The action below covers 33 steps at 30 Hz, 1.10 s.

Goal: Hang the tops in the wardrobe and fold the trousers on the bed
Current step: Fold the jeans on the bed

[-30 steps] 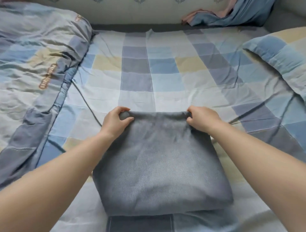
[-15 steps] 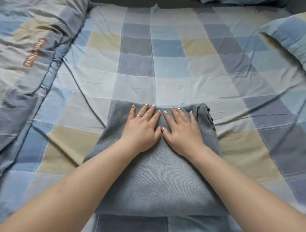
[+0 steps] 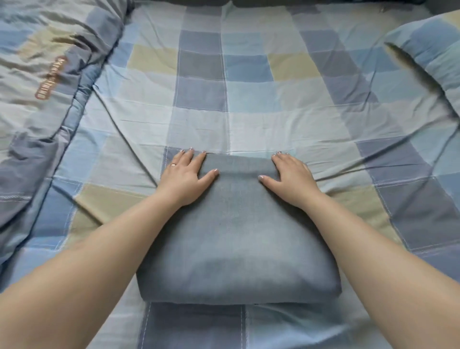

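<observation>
Grey-blue trousers (image 3: pixel 236 239), folded into a thick rectangular bundle, lie on the checked bed sheet (image 3: pixel 261 119) in front of me. My left hand (image 3: pixel 185 174) lies flat on the bundle's far left corner, fingers straight and thumb spread across the cloth. My right hand (image 3: pixel 291 175) presses flat on the far right corner in the same way. Both hands cover the bundle's far corners. No tops and no wardrobe are in view.
A bunched checked duvet (image 3: pixel 42 82) fills the left side of the bed. A matching pillow (image 3: pixel 430 57) lies at the right edge. A dark strip (image 3: pixel 323 3) runs along the bed's far edge.
My hands first gripped the bundle's far edge, then pressed flat side by side at its middle. They have now slid apart to the far corners.
</observation>
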Available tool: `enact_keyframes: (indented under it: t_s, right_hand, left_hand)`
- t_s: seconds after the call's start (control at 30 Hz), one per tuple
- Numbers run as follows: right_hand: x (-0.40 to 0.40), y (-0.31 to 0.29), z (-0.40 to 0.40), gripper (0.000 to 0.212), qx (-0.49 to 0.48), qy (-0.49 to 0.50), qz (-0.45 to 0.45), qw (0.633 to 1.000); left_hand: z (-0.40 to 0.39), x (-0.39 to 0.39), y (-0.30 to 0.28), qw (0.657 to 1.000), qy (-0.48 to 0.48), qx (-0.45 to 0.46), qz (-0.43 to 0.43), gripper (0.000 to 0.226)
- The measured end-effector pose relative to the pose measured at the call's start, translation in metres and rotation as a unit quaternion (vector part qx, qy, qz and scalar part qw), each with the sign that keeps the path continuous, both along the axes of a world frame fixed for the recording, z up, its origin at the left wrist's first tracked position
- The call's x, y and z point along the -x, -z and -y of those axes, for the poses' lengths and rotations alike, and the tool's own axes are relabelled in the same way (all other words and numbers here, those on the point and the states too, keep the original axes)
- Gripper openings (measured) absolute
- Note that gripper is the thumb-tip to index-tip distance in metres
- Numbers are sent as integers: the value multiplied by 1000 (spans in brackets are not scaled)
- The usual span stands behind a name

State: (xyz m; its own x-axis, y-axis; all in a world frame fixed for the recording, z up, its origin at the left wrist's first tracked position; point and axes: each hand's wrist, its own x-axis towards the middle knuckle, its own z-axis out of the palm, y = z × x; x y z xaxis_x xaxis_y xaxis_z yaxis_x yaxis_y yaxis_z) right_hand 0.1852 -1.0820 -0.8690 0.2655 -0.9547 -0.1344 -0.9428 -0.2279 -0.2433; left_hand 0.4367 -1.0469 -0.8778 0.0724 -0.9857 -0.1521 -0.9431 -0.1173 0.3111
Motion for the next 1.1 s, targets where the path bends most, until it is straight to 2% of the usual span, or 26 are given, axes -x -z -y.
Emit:
enact_keyframes:
  t_s: [0.1, 0.17, 0.2, 0.23, 0.3, 0.33, 0.4, 0.53, 0.63, 0.77, 0.83, 0.97, 1.1]
  right_hand:
    - [18, -12, -34, 81, 38, 18, 70, 997]
    - [39, -14, -66, 82, 2, 101, 169, 981]
    - [49, -14, -81, 76, -45, 152, 248, 956]
    - [57, -15, -92, 68, -101, 201, 336, 915]
    - [68, -12, -106, 53, -188, 267, 469, 821]
    - [71, -8, -107, 44, -225, 283, 502, 785]
    - [70, -7, -103, 29, -293, 296, 525, 742]
    - [58, -7, -95, 28, -393, 320, 543, 669]
    - [54, -8, -89, 24, -404, 328, 541, 661]
    - [48, -12, -79, 22, -363, 310, 479, 737]
    - [48, -13, -87, 21, -344, 316, 464, 753]
    - [53, -18, -127, 15, -348, 337, 518, 705]
    - [56, -18, -195, 33, -300, 382, 555, 675]
  left_hand:
    - [-24, -6, -12, 995, -54, 35, -80, 78]
    - [-51, -14, -17, 983, -85, 34, -161, 84]
    - [-65, -19, -20, 970, -112, 10, -217, 86]
    - [-77, -24, -24, 946, -147, -30, -289, 85]
    - [-97, -33, -32, 869, -205, -120, -434, 73]
    - [-102, -37, -35, 832, -217, -167, -482, 64]
    - [-105, -41, -38, 789, -231, -246, -513, 54]
    - [-99, -40, -40, 772, -237, -322, -495, 55]
    - [-90, -36, -39, 768, -246, -342, -482, 59]
    - [-88, -28, -29, 769, -257, -308, -498, 63]
    - [-93, -22, -27, 767, -252, -285, -517, 59]
    - [-105, -23, -36, 776, -200, -263, -537, 47]
    - [-117, -28, -40, 790, -114, -294, -525, 54]
